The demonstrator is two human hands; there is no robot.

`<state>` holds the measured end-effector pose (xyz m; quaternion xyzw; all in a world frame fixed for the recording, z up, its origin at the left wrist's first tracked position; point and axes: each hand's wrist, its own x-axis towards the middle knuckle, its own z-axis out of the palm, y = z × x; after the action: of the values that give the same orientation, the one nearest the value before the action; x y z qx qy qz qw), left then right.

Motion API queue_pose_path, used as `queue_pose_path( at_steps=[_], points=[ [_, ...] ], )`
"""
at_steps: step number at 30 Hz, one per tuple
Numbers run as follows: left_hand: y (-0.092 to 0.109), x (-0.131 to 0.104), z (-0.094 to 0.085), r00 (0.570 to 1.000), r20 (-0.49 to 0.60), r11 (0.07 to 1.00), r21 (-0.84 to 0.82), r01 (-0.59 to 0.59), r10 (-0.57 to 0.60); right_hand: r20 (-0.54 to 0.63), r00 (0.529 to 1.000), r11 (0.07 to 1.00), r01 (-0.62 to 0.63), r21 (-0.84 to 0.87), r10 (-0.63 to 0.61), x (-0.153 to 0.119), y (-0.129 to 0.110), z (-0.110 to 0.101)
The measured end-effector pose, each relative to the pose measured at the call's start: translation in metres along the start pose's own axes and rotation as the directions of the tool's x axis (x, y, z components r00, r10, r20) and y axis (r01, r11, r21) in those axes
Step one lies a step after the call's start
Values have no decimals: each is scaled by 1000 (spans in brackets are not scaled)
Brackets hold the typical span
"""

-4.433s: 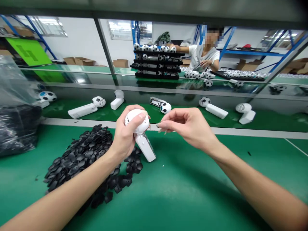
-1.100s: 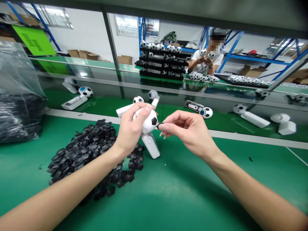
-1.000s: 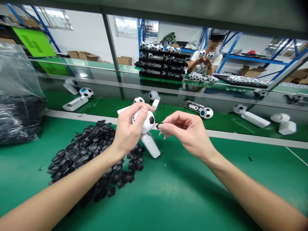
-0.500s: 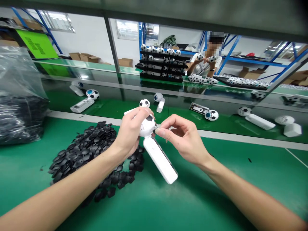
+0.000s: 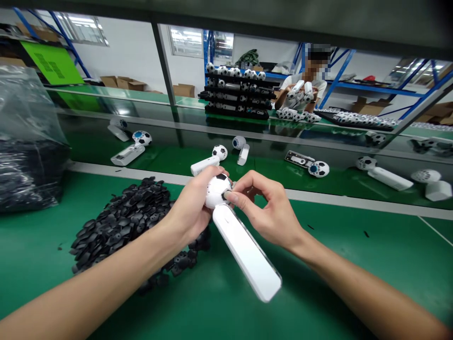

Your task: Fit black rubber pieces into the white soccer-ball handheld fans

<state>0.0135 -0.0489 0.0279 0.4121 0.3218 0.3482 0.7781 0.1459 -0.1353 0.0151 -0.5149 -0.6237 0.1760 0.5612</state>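
Note:
My left hand is wrapped round the ball end of a white device with a football-patterned head. From that ball a long white handle slants down to the right, over the bench. My right hand pinches a small black panel with thumb and index finger and presses it against the ball's right side. Fingertips partly hide the panel. Below and left of my left hand lies a heap of black pentagon-shaped pieces, part of it covered by my forearm.
Several similar football-headed devices, one a white unit, lie on the green conveyor belt beyond the bench edge. A clear plastic bag of black pieces stands at left. Across the line, a person holds white devices beside black stacked trays.
The black panel in my right hand has come up against the ball. The handle's end has swung lower and to the right. Devices on the belt have shifted slightly right.

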Motion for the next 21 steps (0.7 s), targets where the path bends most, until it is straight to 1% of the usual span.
queue_pose_path(
  at_steps=[5,8,10,13,16,21],
  points=[
    [1,-4,2,999,-28,999,33,-34,35,3,1000,999,-30,-27,30,-4,-4,0],
    [2,-7,3,997,-48,997,52,-64,67,-17,999,998,-32,-46,32,-5,-4,2],
    [2,-8,4,995,-53,995,56,-85,88,-20,999,999,-36,-33,36,-4,-4,3],
    [1,-9,5,994,-67,995,49,-84,87,10,998,997,-64,41,64,-3,-4,2],
    [0,-9,4,995,-53,995,58,-80,83,29,993,986,-117,121,115,-1,-5,1],
    [4,-13,5,984,-2,964,202,-176,180,57,972,946,-236,221,229,0,-7,1]
  ],
)
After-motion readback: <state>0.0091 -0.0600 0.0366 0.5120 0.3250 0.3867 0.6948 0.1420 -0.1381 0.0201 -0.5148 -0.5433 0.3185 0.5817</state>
